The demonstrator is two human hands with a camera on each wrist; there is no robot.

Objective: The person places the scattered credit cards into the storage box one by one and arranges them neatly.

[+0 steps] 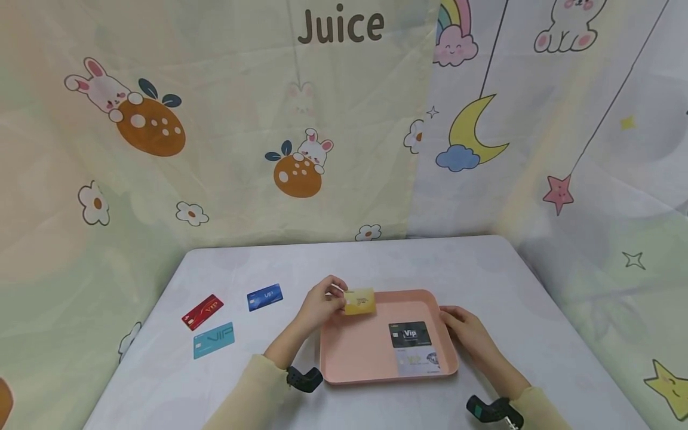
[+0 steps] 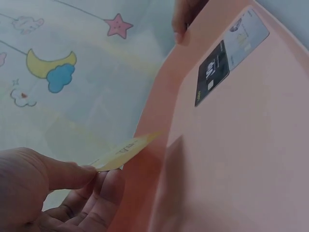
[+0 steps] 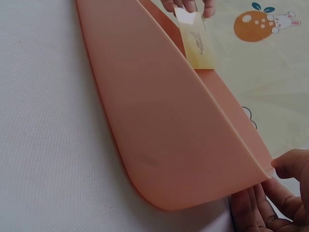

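Note:
My left hand pinches a yellow card by its left edge, thumb on one side and fingers beneath. The card overlaps the far left part of the pink tray in the head view; the left wrist view shows it tilted above the tray floor. At the tray's right side my right hand grips the rim, thumb on top and fingers underneath, clearest in the right wrist view. Inside the tray, toward its right, a black VIP card lies against a silver VIP card.
Left of the tray, a red VIP card, a blue VIP card and a teal VIP card lie apart on the white table. A printed cloth hangs behind the table and along its sides.

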